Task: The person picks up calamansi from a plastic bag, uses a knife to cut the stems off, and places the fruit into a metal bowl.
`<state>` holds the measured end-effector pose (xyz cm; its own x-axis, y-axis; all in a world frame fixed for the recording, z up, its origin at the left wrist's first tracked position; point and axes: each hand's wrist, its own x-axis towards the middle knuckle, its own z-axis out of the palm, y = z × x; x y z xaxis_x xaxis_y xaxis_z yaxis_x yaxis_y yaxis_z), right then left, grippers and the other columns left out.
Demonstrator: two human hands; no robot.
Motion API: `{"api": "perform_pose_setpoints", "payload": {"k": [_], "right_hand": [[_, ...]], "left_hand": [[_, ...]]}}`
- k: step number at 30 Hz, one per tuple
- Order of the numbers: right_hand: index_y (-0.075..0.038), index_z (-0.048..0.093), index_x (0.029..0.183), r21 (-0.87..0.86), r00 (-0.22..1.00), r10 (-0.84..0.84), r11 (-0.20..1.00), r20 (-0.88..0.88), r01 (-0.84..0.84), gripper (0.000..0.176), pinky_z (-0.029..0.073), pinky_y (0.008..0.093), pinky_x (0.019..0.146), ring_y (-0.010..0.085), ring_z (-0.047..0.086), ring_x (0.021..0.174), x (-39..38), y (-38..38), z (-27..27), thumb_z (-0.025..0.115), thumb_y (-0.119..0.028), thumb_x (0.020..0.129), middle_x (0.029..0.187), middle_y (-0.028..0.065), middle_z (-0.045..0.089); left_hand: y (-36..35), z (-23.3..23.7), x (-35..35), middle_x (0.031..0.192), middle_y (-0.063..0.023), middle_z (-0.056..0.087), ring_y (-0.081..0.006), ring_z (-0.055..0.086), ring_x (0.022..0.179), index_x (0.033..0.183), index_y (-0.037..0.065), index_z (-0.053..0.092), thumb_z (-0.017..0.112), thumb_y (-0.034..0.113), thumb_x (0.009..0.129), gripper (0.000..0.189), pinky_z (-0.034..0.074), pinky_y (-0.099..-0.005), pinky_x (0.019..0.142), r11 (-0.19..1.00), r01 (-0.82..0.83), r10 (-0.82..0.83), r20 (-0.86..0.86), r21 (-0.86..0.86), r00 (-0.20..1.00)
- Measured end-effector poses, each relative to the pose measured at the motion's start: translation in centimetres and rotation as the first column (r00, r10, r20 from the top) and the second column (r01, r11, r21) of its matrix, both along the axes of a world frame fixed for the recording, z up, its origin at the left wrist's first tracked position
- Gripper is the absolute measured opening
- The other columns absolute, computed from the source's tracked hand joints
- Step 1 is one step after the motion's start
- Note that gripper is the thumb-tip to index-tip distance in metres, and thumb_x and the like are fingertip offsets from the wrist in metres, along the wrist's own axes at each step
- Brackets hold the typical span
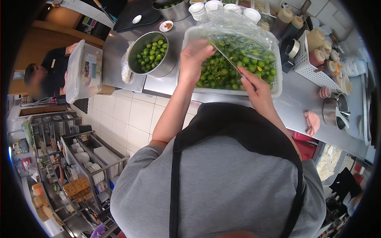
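Observation:
Small green limes (pixel 216 73), some with leaves and stems, fill a white plastic tub (pixel 276 85) in front of me. My right hand (pixel 257 84) grips a knife (pixel 227 58) over them, its thin blade slanting up and left. Close to the blade's tip is my left hand (pixel 194 61), with thumb and fingers drawn together. Its fingers are partly blurred, and whatever lies between them is hidden. Clear plastic wrap (pixel 242 29) is bunched over the far side of the tub.
Left of the tub stands a steel pot (pixel 168 59) of limes (pixel 152 53). A co-worker (pixel 51 65) carries a clear plastic box (pixel 85 73) on the left. To the right are a white basket of bottles (pixel 307 67) and a pink cloth (pixel 312 122) on the steel counter (pixel 295 105).

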<state>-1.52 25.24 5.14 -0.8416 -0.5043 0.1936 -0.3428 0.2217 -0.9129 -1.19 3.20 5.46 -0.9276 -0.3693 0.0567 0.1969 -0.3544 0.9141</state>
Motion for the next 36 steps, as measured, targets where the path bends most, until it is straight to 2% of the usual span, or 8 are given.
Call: {"api": "perform_pose_setpoints", "payload": {"k": [8, 14, 22, 27, 30, 34, 35, 36], "right_hand": [[-0.010, 0.057, 0.121, -0.012, 0.995, -0.091, 0.996, -0.052, 0.090, 0.031, 0.046, 0.0273, 0.073, 0.0198, 0.060, 0.079, -1.4, -0.3, -0.7, 0.054, -0.015, 0.090, 0.102, 0.0132, 0.065], [-0.011, 0.056, 0.122, -0.032, 0.999, -0.001, 0.999, 0.039, 0.002, 0.032, 0.045, 0.0276, 0.073, 0.0172, 0.058, 0.078, 0.2, 0.2, -0.6, 0.054, -0.015, 0.090, 0.101, 0.0131, 0.065], [-0.014, 0.058, 0.121, 0.023, 0.997, -0.043, 0.999, -0.060, 0.044, 0.031, 0.044, 0.0298, 0.067, 0.0214, 0.055, 0.068, -0.5, -0.7, -0.6, 0.054, -0.016, 0.090, 0.086, 0.0127, 0.063], [-0.014, 0.058, 0.120, 0.039, 0.998, -0.024, 0.999, -0.058, 0.026, 0.030, 0.043, 0.0299, 0.066, 0.0203, 0.053, 0.066, -0.5, -1.1, -0.9, 0.054, -0.018, 0.090, 0.083, 0.0117, 0.062], [-0.013, 0.058, 0.120, 0.085, 0.999, 0.000, 0.996, -0.045, 0.004, 0.031, 0.044, 0.0289, 0.067, 0.0208, 0.055, 0.068, -0.5, -0.8, -1.2, 0.055, -0.018, 0.090, 0.085, 0.0121, 0.062], [-0.013, 0.058, 0.121, 0.038, 0.999, -0.041, 0.998, -0.002, 0.041, 0.031, 0.045, 0.0284, 0.070, 0.0212, 0.057, 0.073, -0.6, 0.3, -2.5, 0.055, -0.019, 0.090, 0.091, 0.0125, 0.064], [-0.013, 0.057, 0.121, 0.042, 0.998, -0.067, 0.997, 0.003, 0.066, 0.032, 0.045, 0.0286, 0.071, 0.0212, 0.058, 0.075, -0.7, 0.8, -2.8, 0.055, -0.019, 0.090, 0.094, 0.0127, 0.064], [-0.012, 0.057, 0.121, 0.045, 0.996, -0.092, 0.995, 0.009, 0.092, 0.032, 0.045, 0.0288, 0.073, 0.0212, 0.059, 0.078, -0.9, 1.2, -3.1, 0.055, -0.019, 0.090, 0.098, 0.0129, 0.064]], "left_hand": [[3.3, -0.7, 1.2, 0.088, -0.0007, 0.065, -0.0077, 0.060, 0.079, 0.098, 0.004, 0.063, 0.064, -0.003, 0.078, 0.022, 0.049, -0.0222, 0.071, 0.960, 0.211, -0.190, 0.128, -0.184, 0.974], [-0.8, -1.0, -0.8, 0.090, -0.0061, 0.063, -0.0115, 0.061, 0.082, 0.102, -0.002, 0.060, 0.065, -0.002, 0.079, 0.024, 0.048, -0.0244, 0.076, 0.989, -0.060, 0.066, 0.037, -0.134, 0.997], [0.3, -1.1, -0.3, 0.089, -0.0062, 0.064, -0.0136, 0.062, 0.081, 0.100, -0.002, 0.060, 0.064, -0.002, 0.080, 0.020, 0.050, -0.0284, 0.081, 0.940, 0.045, -0.005, 0.117, -0.339, 0.993], [-1.0, -0.9, 0.0, 0.086, -0.0070, 0.064, -0.0160, 0.063, 0.082, 0.099, -0.002, 0.060, 0.063, 0.005, 0.083, 0.017, 0.050, -0.0338, 0.087, 0.952, 0.174, -0.201, 0.086, 0.251, 0.976], [-4.0, -2.1, 0.0, 0.087, -0.0082, 0.064, -0.0183, 0.064, 0.084, 0.099, -0.001, 0.060, 0.064, 0.006, 0.083, 0.018, 0.049, -0.0365, 0.090, 0.927, 0.176, -0.194, 0.022, 0.330, 0.981], [-8.8, 0.6, 1.0, 0.092, -0.0120, 0.064, -0.0190, 0.064, 0.081, 0.098, -0.004, 0.060, 0.065, 0.003, 0.081, 0.019, 0.053, -0.0302, 0.080, 0.956, -0.265, 0.274, 0.060, -0.123, 0.960], [-10.6, 0.3, 1.3, 0.094, -0.0119, 0.064, -0.0174, 0.064, 0.080, 0.098, -0.004, 0.061, 0.067, 0.003, 0.078, 0.022, 0.052, -0.0277, 0.074, 0.805, -0.386, 0.430, -0.006, -0.451, 0.903], [-11.6, 0.7, 1.5, 0.088, -0.0119, 0.066, -0.0187, 0.063, 0.074, 0.096, 0.000, 0.063, 0.072, 0.004, 0.071, 0.026, 0.050, -0.0299, 0.067, 0.476, -0.460, 0.604, -0.101, -0.750, 0.790]]}}
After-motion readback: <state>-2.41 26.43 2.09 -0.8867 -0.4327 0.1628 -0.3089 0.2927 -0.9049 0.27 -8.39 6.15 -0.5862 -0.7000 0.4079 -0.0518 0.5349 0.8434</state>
